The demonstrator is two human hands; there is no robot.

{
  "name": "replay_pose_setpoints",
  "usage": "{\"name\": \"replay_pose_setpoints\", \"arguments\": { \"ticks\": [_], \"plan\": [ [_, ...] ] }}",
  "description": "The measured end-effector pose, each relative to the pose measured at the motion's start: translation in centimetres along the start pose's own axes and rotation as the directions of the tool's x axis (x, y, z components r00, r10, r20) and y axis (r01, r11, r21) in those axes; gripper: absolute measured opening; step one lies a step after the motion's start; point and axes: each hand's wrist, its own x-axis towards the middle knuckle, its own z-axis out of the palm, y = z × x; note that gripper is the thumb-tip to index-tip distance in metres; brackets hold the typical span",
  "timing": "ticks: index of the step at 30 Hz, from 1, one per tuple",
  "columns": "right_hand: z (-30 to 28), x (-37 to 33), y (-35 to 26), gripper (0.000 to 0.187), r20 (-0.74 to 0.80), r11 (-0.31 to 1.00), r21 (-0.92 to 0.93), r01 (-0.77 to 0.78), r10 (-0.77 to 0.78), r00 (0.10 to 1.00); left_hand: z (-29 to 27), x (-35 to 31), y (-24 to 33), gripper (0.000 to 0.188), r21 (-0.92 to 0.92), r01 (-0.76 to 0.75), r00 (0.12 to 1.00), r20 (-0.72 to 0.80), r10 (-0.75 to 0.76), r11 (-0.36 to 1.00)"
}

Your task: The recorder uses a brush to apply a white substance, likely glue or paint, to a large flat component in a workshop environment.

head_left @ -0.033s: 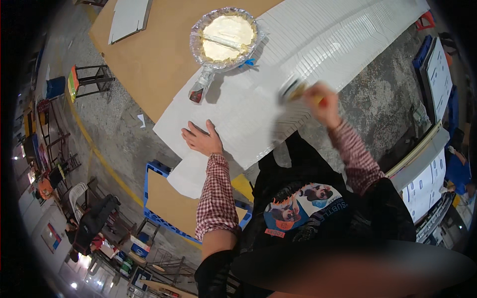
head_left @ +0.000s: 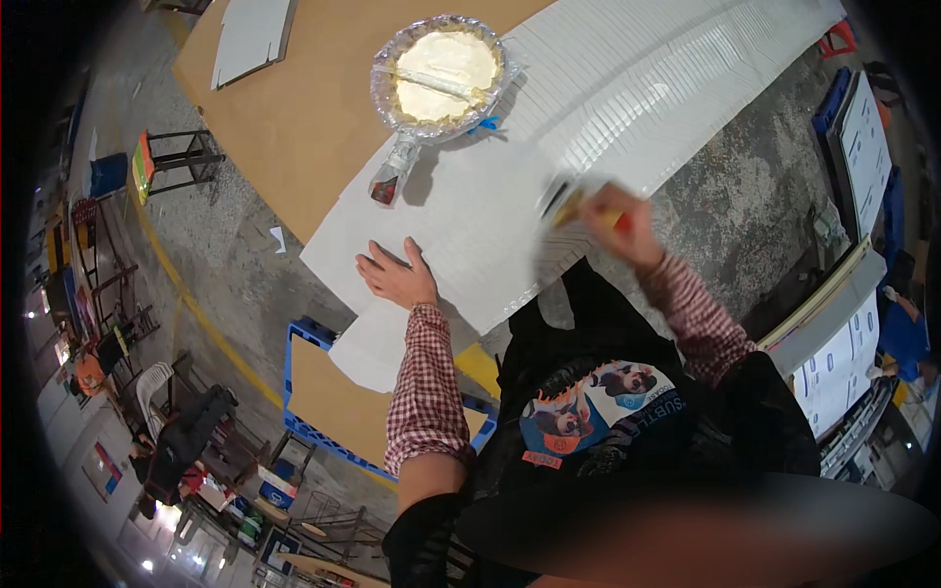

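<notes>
My left hand [head_left: 397, 278] lies flat, fingers spread, on a white sheet [head_left: 470, 211] marked with rows of narrow parallel lines. In my right hand [head_left: 627, 230] is a paintbrush [head_left: 567, 207], blurred by motion, with a yellowish, red-tipped handle. The brush is over the sheet's near right part; whether its bristles touch is not clear. Beyond my hands stands a plastic-wrapped pan [head_left: 380, 90] of pale cream-coloured paste [head_left: 441, 61]. A wrapped bar crosses the pan's top, and its covered handle points toward me.
Brown board [head_left: 304, 127] covers the worktop under the sheet. Another white piece [head_left: 253, 39] lies at the far left. A blue plastic pallet [head_left: 291, 377] with a brown board is near my left arm. Stacked printed white panels [head_left: 838, 363] stand at right, a stool [head_left: 176, 157] at left.
My right hand has swung slightly left and toward me with the paintbrush. My left hand stays in place on the sheet.
</notes>
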Motion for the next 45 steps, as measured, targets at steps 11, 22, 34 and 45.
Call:
{"name": "replay_pose_setpoints", "arguments": {
  "ticks": [11,22,34,45],
  "plan": [
    [-18.4,8.1,9.7,0.013,-0.668,0.863,-0.378,-0.334,-0.005,0.744,-0.3,0.0,0.2,0.068,-0.025,0.006,1.000,-0.014,-0.006,1.000],
    [-13.4,3.3,5.2,0.013,-0.341,0.976,-0.216,-0.013,-0.063,0.938,-0.2,0.3,0.5,0.063,-0.021,-0.019,0.998,-0.053,0.018,1.000],
    [-14.8,3.6,4.2,0.015,-0.268,0.956,-0.294,0.002,-0.084,0.960,-0.2,0.4,0.5,0.060,-0.047,-0.023,0.997,-0.068,0.019,0.999],
    [-16.4,4.3,4.8,0.008,-0.205,0.971,-0.224,0.082,-0.129,0.970,-0.3,0.4,0.6,0.061,-0.046,-0.034,0.997,-0.066,0.031,0.998]
  ]
}}
